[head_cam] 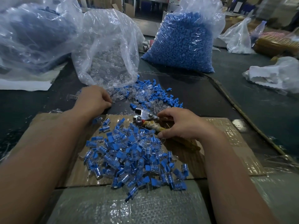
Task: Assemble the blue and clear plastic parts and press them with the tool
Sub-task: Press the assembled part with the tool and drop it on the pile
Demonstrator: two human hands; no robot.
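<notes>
Dark matting covers the surface (202, 91), and we take the cardboard sheet (186, 162) lying on it as our marker. On the cardboard's middle sits a heap of joined blue-and-clear pieces (129, 159). At the cardboard's far edge lies the tool (145, 114), its metal head jutting past that edge and its tape-wrapped handles running back over the cardboard. Our right hand (182, 125) is curled over those handles, thumb on the near side and fingers on the far side, grasping the tool.

Just beyond the cardboard's far edge, loose blue and clear parts (150, 96) lie in a mixed scatter. Our left hand (93, 101) reaches past the cardboard's far left corner to the fringe of that scatter, knuckles up and fingers bent down to the surface. Its fingertips are hidden, so it may be pinching a piece, but we cannot tell.

Farther beyond the cardboard stand two plastic bags. The bag of clear parts (110, 50) is beyond its left half, mouth open toward the scatter. The bag of blue parts (182, 42) is beyond its right half.
</notes>
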